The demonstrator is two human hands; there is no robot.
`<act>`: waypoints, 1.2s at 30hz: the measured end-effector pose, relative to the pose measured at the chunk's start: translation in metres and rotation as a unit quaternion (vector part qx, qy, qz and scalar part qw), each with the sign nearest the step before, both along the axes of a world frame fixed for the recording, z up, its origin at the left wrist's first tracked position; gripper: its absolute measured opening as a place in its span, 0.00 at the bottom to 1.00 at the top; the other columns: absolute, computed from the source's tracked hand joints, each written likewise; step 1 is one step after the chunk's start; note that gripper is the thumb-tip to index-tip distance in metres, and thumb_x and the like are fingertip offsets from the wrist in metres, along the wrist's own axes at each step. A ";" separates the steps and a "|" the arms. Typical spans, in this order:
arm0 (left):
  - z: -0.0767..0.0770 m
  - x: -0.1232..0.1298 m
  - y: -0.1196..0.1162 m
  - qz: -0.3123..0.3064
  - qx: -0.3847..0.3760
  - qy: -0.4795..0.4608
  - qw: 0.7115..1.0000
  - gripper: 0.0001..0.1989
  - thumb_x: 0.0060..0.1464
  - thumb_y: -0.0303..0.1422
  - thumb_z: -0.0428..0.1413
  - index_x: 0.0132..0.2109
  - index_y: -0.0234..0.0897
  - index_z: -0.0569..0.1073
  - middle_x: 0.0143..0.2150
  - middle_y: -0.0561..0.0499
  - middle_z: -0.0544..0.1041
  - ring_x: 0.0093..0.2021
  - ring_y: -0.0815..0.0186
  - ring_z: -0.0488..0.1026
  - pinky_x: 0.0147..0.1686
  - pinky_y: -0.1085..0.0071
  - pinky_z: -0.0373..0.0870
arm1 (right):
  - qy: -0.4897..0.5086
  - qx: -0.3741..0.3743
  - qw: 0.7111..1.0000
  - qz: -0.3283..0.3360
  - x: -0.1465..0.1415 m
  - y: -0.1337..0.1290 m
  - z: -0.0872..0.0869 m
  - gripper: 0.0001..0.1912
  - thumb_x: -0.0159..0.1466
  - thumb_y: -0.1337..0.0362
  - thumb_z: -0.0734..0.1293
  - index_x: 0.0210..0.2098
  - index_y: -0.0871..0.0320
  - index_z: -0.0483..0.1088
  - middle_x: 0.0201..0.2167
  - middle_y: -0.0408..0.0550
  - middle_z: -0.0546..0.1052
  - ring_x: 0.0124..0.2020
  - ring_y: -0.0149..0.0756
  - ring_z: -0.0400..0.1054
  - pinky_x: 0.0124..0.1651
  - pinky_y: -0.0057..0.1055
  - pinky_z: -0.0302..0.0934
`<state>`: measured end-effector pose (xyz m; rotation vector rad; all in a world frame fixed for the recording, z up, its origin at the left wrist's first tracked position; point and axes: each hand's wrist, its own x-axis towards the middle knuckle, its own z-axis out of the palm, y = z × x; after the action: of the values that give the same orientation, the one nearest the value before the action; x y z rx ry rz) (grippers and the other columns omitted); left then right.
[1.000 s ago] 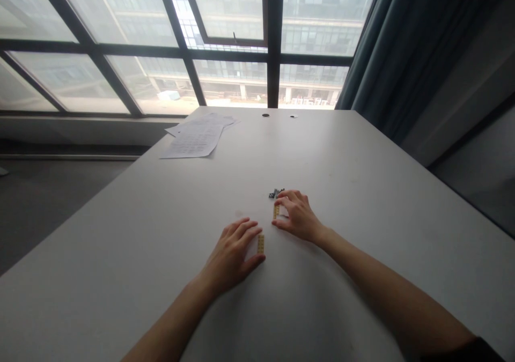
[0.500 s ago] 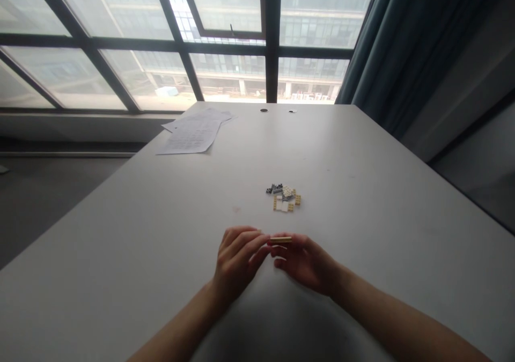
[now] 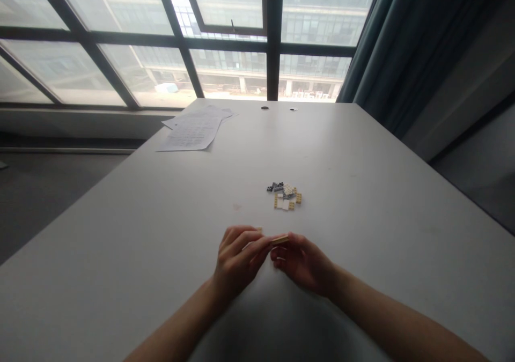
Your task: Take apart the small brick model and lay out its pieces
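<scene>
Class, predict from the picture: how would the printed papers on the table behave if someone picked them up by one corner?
The papers would probably droop, being thin sheets with a curved edge. They may slide apart, since they overlap unevenly, and skid easily on the smooth-looking table.

We find the held piece [image 3: 280, 240] between the fingers of the left hand [image 3: 237, 257] and those of the right hand [image 3: 303, 263]. Just beyond the left fingers we see the second piece [image 3: 259, 229], partly hidden. Farther beyond the fingers, and slightly to their right, the pile of parts [image 3: 286, 204] lies on the table [image 3: 362, 217]. Well beyond the fingers, to their left, we have the paper sheets [image 3: 195, 131], overlapping on the same table.
</scene>
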<state>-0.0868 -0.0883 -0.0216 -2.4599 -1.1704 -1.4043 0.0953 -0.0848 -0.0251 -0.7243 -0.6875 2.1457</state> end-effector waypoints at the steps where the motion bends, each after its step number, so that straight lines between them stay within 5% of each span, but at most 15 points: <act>1: 0.001 -0.001 0.001 0.001 0.001 0.007 1.000 0.13 0.53 0.26 0.60 0.45 0.46 0.74 0.34 0.53 0.78 0.40 0.64 0.73 0.42 0.66 0.69 | -0.007 0.012 1.000 -0.006 0.000 0.001 0.000 0.14 0.57 0.53 0.67 0.34 0.58 0.75 0.34 0.48 0.75 0.33 0.34 0.67 0.40 0.32 0.60; 4: 0.002 -0.013 0.006 0.001 -0.022 0.050 0.999 0.12 0.53 0.31 0.60 0.46 0.43 0.73 0.38 0.51 0.78 0.43 0.62 0.72 0.44 0.64 0.68 | -0.094 0.104 0.990 -0.005 0.005 0.010 0.006 0.15 0.55 0.54 0.69 0.35 0.58 0.76 0.30 0.47 0.74 0.31 0.34 0.66 0.38 0.32 0.60; 6: 0.001 -0.026 0.014 -0.001 -0.066 0.086 0.994 0.17 0.53 0.37 0.61 0.49 0.41 0.72 0.42 0.47 0.77 0.46 0.60 0.71 0.47 0.62 0.67 | -0.222 0.239 0.945 -0.001 0.010 0.021 0.012 0.17 0.53 0.55 0.71 0.38 0.58 0.76 0.32 0.47 0.74 0.32 0.35 0.65 0.38 0.33 0.60; 11: -0.008 -0.050 0.030 -0.016 -0.193 0.165 0.967 0.27 0.50 0.46 0.60 0.55 0.40 0.69 0.52 0.43 0.73 0.56 0.53 0.65 0.55 0.55 0.62 | -0.495 0.542 0.679 0.008 0.009 0.044 0.013 0.22 0.52 0.58 0.74 0.45 0.58 0.73 0.45 0.52 0.73 0.47 0.43 0.65 0.52 0.40 0.59; 14: -0.012 -0.051 0.031 -0.028 -0.213 0.192 0.958 0.24 0.53 0.45 0.57 0.54 0.42 0.70 0.55 0.44 0.71 0.60 0.51 0.61 0.58 0.52 0.59 | -0.537 0.598 0.594 0.034 0.001 0.045 0.006 0.21 0.55 0.58 0.73 0.46 0.59 0.72 0.45 0.52 0.73 0.50 0.45 0.63 0.57 0.43 0.54; 19: -0.014 -0.048 0.030 -0.020 -0.213 0.189 0.958 0.21 0.54 0.43 0.56 0.54 0.43 0.71 0.55 0.44 0.71 0.60 0.51 0.61 0.58 0.51 0.58 | -0.555 0.598 0.578 0.020 0.000 0.040 -0.003 0.27 0.56 0.53 0.72 0.51 0.58 0.69 0.48 0.53 0.71 0.52 0.46 0.61 0.57 0.43 0.54; 36: -0.012 -0.045 0.031 -0.010 -0.218 0.193 0.956 0.21 0.55 0.44 0.56 0.54 0.43 0.72 0.55 0.44 0.71 0.60 0.52 0.61 0.58 0.52 0.58 | -0.559 0.588 0.584 -0.003 -0.001 0.039 -0.006 0.18 0.58 0.56 0.70 0.46 0.56 0.71 0.46 0.51 0.72 0.50 0.45 0.61 0.55 0.42 0.55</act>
<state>-0.1318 -0.0572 -0.0339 -2.8543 -1.4775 -0.6579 0.0945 -0.0458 -0.0310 -1.1321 -2.3583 0.4731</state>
